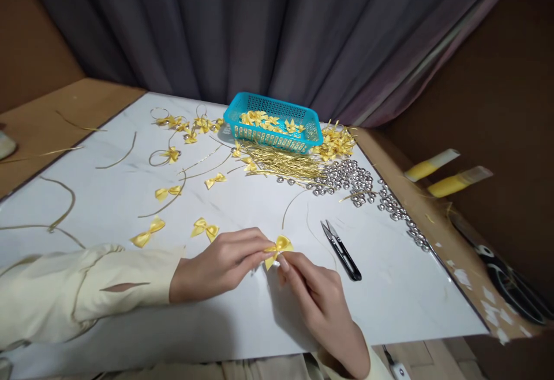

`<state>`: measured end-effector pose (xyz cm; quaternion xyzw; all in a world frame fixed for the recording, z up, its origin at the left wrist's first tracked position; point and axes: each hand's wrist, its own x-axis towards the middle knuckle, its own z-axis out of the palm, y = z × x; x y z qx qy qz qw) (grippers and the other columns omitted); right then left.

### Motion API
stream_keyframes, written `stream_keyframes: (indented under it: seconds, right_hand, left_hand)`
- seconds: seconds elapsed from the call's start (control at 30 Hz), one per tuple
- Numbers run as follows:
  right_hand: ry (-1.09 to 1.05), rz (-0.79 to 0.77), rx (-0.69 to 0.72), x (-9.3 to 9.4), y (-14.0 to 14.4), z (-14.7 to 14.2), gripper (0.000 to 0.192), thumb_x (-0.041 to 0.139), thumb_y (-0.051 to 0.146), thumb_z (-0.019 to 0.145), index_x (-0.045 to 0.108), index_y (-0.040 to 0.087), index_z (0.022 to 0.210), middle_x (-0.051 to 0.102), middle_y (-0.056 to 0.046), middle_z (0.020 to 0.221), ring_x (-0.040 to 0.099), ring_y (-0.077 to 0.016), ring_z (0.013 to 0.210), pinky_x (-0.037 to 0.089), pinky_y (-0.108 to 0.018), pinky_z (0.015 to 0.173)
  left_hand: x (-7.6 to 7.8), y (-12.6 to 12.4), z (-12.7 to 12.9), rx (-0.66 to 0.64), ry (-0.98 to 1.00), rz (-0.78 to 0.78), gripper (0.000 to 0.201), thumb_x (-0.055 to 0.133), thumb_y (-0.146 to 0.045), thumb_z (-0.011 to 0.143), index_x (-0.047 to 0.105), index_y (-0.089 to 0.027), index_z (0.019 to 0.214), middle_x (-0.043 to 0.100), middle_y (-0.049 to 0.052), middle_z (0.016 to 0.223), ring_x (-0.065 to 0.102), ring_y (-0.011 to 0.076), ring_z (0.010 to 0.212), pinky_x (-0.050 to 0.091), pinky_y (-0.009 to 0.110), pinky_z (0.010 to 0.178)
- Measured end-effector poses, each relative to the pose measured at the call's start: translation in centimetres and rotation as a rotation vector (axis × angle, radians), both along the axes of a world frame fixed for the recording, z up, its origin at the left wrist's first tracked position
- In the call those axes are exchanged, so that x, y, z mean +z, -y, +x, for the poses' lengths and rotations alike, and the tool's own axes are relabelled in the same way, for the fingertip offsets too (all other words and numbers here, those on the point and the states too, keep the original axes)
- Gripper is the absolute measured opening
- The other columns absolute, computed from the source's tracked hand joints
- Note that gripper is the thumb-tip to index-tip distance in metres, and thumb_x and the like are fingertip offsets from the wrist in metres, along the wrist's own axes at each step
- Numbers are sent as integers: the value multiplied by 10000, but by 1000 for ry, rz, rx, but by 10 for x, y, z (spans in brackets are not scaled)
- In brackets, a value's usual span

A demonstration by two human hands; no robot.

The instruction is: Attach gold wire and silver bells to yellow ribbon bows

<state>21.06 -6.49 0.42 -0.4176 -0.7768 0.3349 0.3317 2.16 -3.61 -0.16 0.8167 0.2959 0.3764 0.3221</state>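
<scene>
Between my two hands, just above the white tabletop, is a small yellow ribbon bow [282, 244]. My left hand [227, 260] pinches its left side with thumb and fingertips. From the other side, the thumb and fingers of my right hand [318, 293] close on its lower right part. Something small and shiny shows under the left fingertips, too small to name. To the right of my right hand lie black thread snips [341, 251], blades pointing away. More yellow bows rest near my left hand, one just beyond it [205, 229] and another by the sleeve [148, 232].
A turquoise basket [277, 140] holding yellow bows stands at the back. Before it lie a bundle of gold cords [283, 162] and many silver rings [346, 177]. Loose cords and finished-looking bow loops [171, 154] spread leftward. Large black scissors [515, 285] and two yellow-filled tubes [433, 165] lie right.
</scene>
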Motion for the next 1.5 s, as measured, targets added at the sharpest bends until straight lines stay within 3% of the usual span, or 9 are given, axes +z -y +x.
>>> stream_keyframes:
  seconds: [0.5,0.57,0.7,0.8,0.9,0.97,1.07,1.23,1.5]
  right_hand:
    - [28,71,14,2,1,1,219,347,143,944,541,154,843,531,19,614,492,-73,497,389,-185,523]
    - [82,160,-14,-2,2,2,196,353,124,935,540,148,883,532,17,609,482,-78,473,389,-193,501]
    - [239,508,-101,-15,1,3,236,352,72,894,498,111,1075,563,-21,626,497,-123,482,388,-230,461]
    - [308,711,-87,-22,0,1,393,333,20,842,399,44,1229,589,-69,653,543,-170,536,397,-256,436]
    - [361,800,-54,-22,-1,-1,505,351,-20,804,308,-27,1307,612,-114,687,577,-206,588,432,-281,442]
    - [406,800,-27,-20,0,-1,534,353,-24,808,275,-44,1336,628,-140,735,590,-215,619,455,-293,460]
    - [433,789,-11,-19,0,0,538,331,-9,826,257,-32,1359,637,-140,759,589,-207,624,461,-292,463]
    - [364,761,-62,-22,-1,0,433,339,0,841,363,10,1274,596,-73,656,539,-174,551,414,-273,436]
    - [281,608,-91,-18,3,-3,260,335,49,886,489,74,1094,561,-31,612,528,-143,515,392,-259,448]
  left_hand:
    - [3,-1,-1,4,-29,-107,203,415,-110,917,616,-122,943,647,75,872,593,142,833,460,225,744]
    - [8,-3,-2,13,-35,-162,200,428,-130,916,618,-131,982,646,72,909,589,144,856,454,227,760]
    - [26,-10,-5,49,-38,-192,235,506,-195,877,584,-145,1093,601,81,1035,552,162,931,438,244,796]
    - [39,-16,-6,136,-62,-239,208,453,-288,896,597,-144,853,591,43,842,533,148,788,428,247,721]
    - [47,-20,-5,116,-117,-557,466,326,-432,933,555,-147,645,541,0,590,480,113,550,393,224,552]
    - [49,-21,-3,21,-146,-749,532,308,-473,930,572,-136,615,531,-7,517,459,96,466,368,212,489]
    - [50,-21,-1,-30,-183,-819,465,398,-425,909,596,-127,612,543,-11,493,455,84,443,367,195,476]
    - [50,-17,-1,-9,-205,-808,274,488,-321,870,637,-137,733,624,0,588,486,90,498,384,183,483]
    - [46,-13,-1,-11,-258,-590,307,449,-272,888,622,-140,673,597,-5,581,540,105,562,419,192,564]
